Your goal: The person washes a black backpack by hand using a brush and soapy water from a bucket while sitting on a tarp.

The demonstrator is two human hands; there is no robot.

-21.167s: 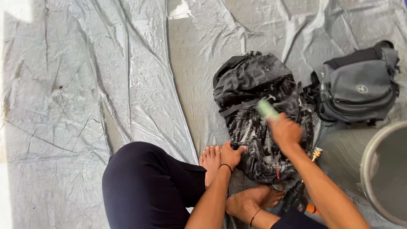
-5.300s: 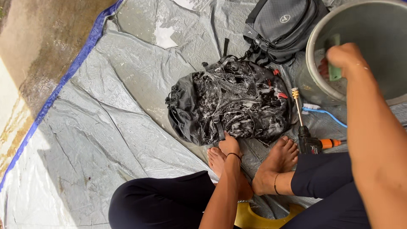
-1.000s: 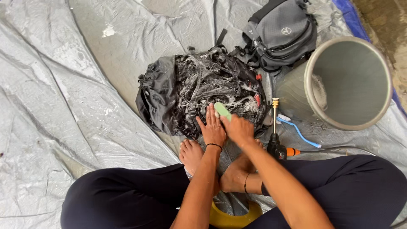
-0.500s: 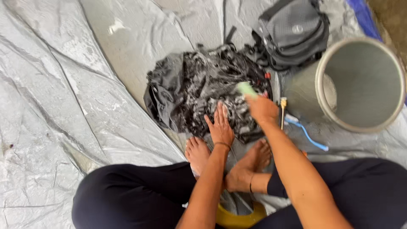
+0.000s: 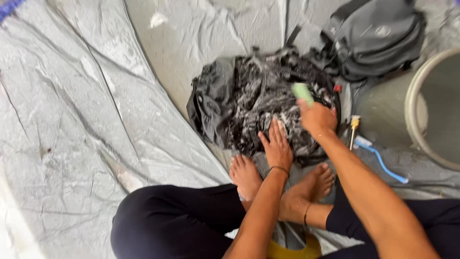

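A black backpack (image 5: 239, 100) covered in white soap foam lies on a grey tarp (image 5: 86, 110) in front of my crossed legs and bare feet. My left hand (image 5: 277, 146) presses flat on the near edge of the backpack, fingers spread. My right hand (image 5: 316, 117) grips a light green scrub brush (image 5: 303, 92) and holds it against the foamy fabric at the backpack's right side.
A second grey bag (image 5: 376, 36) lies at the far right. A large grey bucket (image 5: 421, 112) stands at the right edge. Beside it lie a blue-handled toothbrush (image 5: 381, 160) and a small brass-tipped tool (image 5: 353, 129). A yellow object (image 5: 290, 249) shows under my legs.
My right hand with the green brush has moved forward and to the right across the backpack. My left hand has stayed pressed on the near edge. The view has shifted closer.
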